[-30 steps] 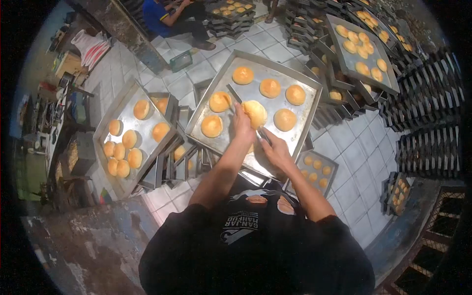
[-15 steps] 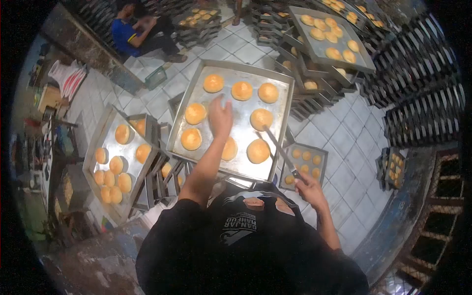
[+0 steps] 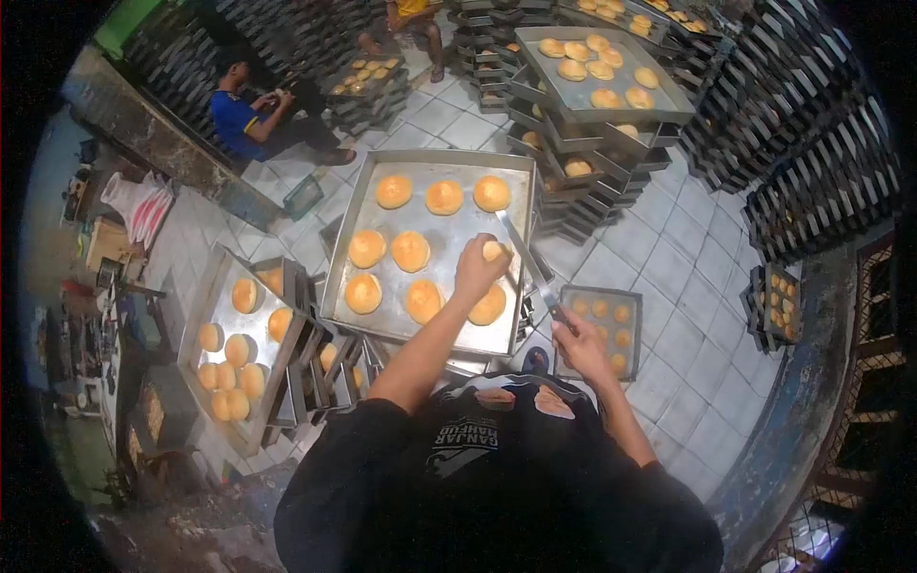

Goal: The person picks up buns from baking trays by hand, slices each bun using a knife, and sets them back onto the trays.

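A large metal baking tray [image 3: 334, 277] in front of me holds several round golden buns, one of them a bun [image 3: 410, 251] near the middle. At the tray's right side, my left hand [image 3: 478, 272] has its fingers closed around another bun [image 3: 495, 251], partly covered by the fingers. My right hand [image 3: 581, 346] grips the dark handle of a palette knife [image 3: 527, 260]. Its long, flat metal blade slants up across the tray's right edge, and the tip lies just beyond the held bun, near the upper right bun [image 3: 491, 194]. Whether blade and held bun touch, I cannot tell.
To the left, a tilted tray of buns [image 3: 245, 346] rests on stacked trays. Another bun tray [image 3: 602, 91] tops a stack at upper right. A lower tray [image 3: 638, 325] lies by my right hand. Dark tray stacks [image 3: 812, 153] line the right wall. A person [image 3: 250, 119] sits at upper left.
My left hand has moved right, from the tray's middle to the right-hand bun, and closed on it. A bun now shows where the hand was. The view has shifted slightly.
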`<state>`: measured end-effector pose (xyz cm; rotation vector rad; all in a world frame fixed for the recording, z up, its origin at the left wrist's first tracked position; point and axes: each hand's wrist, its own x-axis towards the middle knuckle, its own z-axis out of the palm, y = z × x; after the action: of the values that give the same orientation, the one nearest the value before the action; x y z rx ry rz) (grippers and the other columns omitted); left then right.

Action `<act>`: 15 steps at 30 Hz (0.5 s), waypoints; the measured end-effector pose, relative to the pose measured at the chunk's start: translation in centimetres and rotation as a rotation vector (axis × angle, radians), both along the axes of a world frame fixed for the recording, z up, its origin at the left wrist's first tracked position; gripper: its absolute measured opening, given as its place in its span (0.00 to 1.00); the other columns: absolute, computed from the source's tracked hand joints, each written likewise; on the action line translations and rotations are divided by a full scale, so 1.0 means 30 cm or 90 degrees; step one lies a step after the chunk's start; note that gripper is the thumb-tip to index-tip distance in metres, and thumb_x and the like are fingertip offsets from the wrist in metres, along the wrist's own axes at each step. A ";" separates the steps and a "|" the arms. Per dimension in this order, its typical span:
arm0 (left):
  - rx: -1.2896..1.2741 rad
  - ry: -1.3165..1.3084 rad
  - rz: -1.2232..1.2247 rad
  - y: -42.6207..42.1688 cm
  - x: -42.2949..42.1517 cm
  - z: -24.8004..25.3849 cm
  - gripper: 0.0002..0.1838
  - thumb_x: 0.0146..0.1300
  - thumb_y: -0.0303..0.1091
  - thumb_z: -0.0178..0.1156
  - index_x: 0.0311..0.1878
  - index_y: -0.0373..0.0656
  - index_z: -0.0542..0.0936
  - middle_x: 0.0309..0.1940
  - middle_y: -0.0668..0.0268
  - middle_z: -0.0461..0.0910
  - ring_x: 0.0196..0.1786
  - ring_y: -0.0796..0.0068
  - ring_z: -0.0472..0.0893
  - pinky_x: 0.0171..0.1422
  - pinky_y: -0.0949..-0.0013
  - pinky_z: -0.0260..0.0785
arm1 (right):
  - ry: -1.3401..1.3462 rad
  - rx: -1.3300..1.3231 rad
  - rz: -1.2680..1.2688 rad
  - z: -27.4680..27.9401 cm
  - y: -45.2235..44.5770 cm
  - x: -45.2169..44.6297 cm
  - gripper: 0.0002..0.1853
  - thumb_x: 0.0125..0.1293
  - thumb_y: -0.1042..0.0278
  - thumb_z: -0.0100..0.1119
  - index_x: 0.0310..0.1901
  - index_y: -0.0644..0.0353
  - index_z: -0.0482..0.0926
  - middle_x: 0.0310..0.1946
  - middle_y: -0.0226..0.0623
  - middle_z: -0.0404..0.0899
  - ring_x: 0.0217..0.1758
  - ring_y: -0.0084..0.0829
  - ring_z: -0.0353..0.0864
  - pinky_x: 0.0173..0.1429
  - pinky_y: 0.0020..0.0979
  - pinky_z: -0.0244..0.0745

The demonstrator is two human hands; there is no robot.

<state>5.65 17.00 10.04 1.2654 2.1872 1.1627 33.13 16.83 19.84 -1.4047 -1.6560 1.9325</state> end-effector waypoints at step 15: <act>0.559 -1.039 0.335 -0.093 -0.232 0.145 0.21 0.71 0.58 0.61 0.49 0.49 0.81 0.42 0.68 0.86 0.46 0.68 0.85 0.59 0.60 0.77 | 0.082 0.416 0.206 0.151 -0.050 -0.240 0.24 0.75 0.64 0.56 0.68 0.66 0.74 0.42 0.64 0.84 0.47 0.54 0.88 0.51 0.40 0.79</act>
<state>-1.32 14.22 14.38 -0.3494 0.6718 2.2358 25.92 15.33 24.37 -0.7836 -2.2628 1.3561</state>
